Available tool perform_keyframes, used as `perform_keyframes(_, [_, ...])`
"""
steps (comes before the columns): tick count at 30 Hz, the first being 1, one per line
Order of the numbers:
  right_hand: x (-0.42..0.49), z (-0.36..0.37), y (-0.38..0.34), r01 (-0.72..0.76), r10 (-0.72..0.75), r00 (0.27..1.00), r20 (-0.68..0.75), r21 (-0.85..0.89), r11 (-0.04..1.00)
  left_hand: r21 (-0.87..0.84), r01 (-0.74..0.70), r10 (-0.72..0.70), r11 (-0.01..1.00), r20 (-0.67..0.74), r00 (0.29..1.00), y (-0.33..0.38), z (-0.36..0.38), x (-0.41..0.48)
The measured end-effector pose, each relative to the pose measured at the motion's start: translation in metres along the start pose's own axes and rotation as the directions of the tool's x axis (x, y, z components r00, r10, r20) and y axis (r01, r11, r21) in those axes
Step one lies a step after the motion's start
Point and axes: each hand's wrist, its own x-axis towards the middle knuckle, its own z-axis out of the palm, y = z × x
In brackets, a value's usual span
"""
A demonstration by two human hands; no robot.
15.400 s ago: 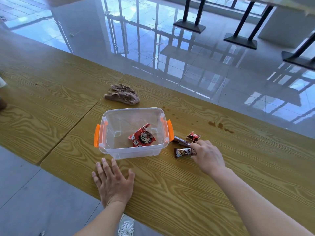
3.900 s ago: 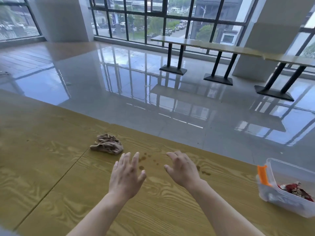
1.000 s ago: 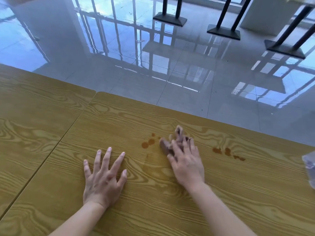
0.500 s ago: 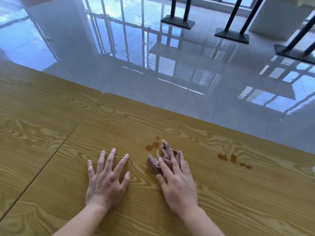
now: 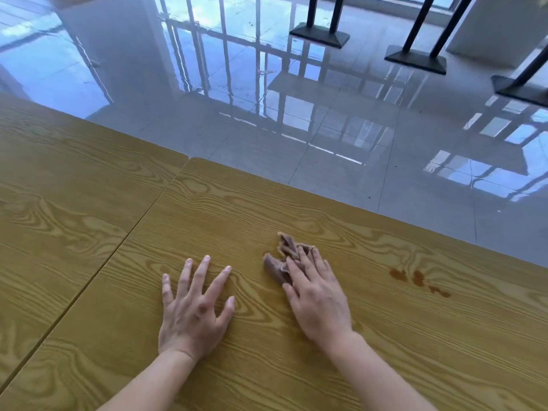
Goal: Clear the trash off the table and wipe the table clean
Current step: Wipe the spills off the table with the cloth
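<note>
My right hand (image 5: 317,295) presses a crumpled brown cloth (image 5: 283,256) flat against the wooden table (image 5: 385,351); the cloth sticks out past my fingertips. My left hand (image 5: 194,310) lies flat on the table to the left of it, fingers spread, holding nothing. A group of dark brown stains (image 5: 418,280) sits on the wood to the right of the cloth. Only a faint trace of a spot shows at the cloth's left edge. The plastic bin with the trash is out of view.
A second table (image 5: 59,203) joins on the left along a narrow seam (image 5: 124,241). Beyond the far edge lies a glossy tiled floor (image 5: 296,99) with black table bases (image 5: 318,35) at the back.
My right hand has dragged the cloth over the stains that lay left of it half a second ago; those spots are now almost gone. My left hand stays planted.
</note>
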Motion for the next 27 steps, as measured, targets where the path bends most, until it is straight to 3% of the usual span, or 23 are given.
perform_keyframes(2, [-0.041,0.001,0.0,0.139,-0.138,0.99,0.042,-0.009,0.99,-0.002,-0.004,0.004,1.0,0.001,1.0,0.0,0.0,0.001])
perform_keyframes(4, [-0.038,0.0,0.014,0.167,-0.165,0.984,0.064,-0.028,0.986,-0.001,-0.008,0.008,1.0,0.003,1.0,-0.001,0.001,0.001])
perform_keyframes(7, [0.021,-0.006,0.022,-0.055,0.055,0.998,0.0,-0.002,0.998,0.001,-0.004,0.004,1.0,-0.006,1.0,0.0,0.001,0.0])
perform_keyframes(9, [0.066,-0.01,0.018,-0.219,0.217,0.976,0.032,0.06,0.974,-0.005,-0.007,0.007,1.0,-0.012,1.0,0.0,0.001,0.0])
perform_keyframes(11, [0.086,-0.01,0.01,-0.251,0.247,0.967,0.064,0.051,0.967,0.0,-0.009,0.009,1.0,-0.01,1.0,-0.001,0.002,0.0])
perform_keyframes(13, [0.074,-0.007,0.002,-0.143,0.14,0.988,0.069,0.041,0.989,0.009,-0.006,0.007,1.0,-0.011,1.0,-0.002,0.003,0.0])
perform_keyframes(16, [0.016,-0.003,-0.001,0.131,-0.133,0.989,0.059,0.022,0.991,0.009,-0.01,0.011,1.0,-0.012,1.0,-0.002,0.004,0.0])
perform_keyframes(18, [0.0,0.0,0.009,0.188,-0.187,0.981,0.054,-0.015,0.982,0.007,-0.008,0.008,1.0,-0.013,1.0,-0.002,0.004,0.001])
perform_keyframes(21, [0.032,-0.003,0.006,-0.033,0.033,0.999,0.023,0.015,0.999,0.015,-0.005,0.005,1.0,-0.009,1.0,-0.003,0.004,0.0])
perform_keyframes(24, [0.071,0.0,-0.019,-0.251,0.248,0.967,0.052,0.074,0.965,0.013,-0.006,0.007,1.0,-0.023,1.0,-0.004,0.005,0.001])
perform_keyframes(27, [0.058,0.003,-0.037,-0.085,0.079,0.994,0.078,0.077,0.993,0.016,-0.007,0.007,1.0,-0.02,1.0,-0.005,0.006,0.002])
